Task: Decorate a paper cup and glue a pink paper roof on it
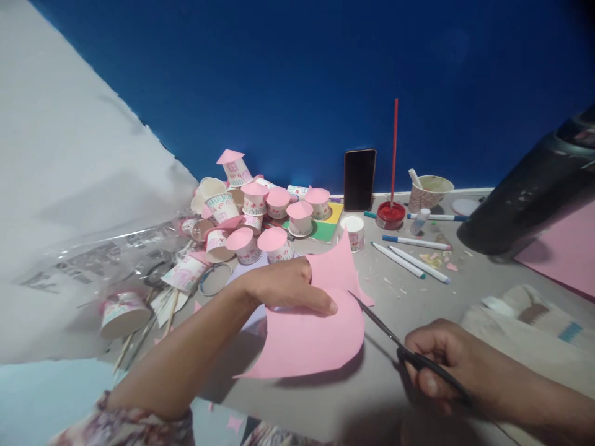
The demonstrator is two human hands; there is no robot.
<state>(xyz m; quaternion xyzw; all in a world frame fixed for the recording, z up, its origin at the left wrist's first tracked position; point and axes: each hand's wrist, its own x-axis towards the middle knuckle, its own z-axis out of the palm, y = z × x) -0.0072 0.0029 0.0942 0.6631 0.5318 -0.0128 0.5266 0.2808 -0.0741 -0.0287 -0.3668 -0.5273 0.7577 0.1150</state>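
My left hand (283, 286) pinches a sheet of pink paper (311, 331), thumb on top, holding it just above the grey table (381, 384). My right hand (434, 362) is closed round the handles of black scissors (385, 328). The blades point up and left, and their tip meets the paper's right edge. Behind the paper lies a pile of decorated paper cups with pink round lids (260, 217).
A dark phone (359, 179) leans on the blue wall. A red paint pot (390, 215) holds a red stick. Markers (409, 257) lie near a white cup (356, 232). A large black object (525, 198) lies on the right, crumpled plastic (106, 260) on the left.
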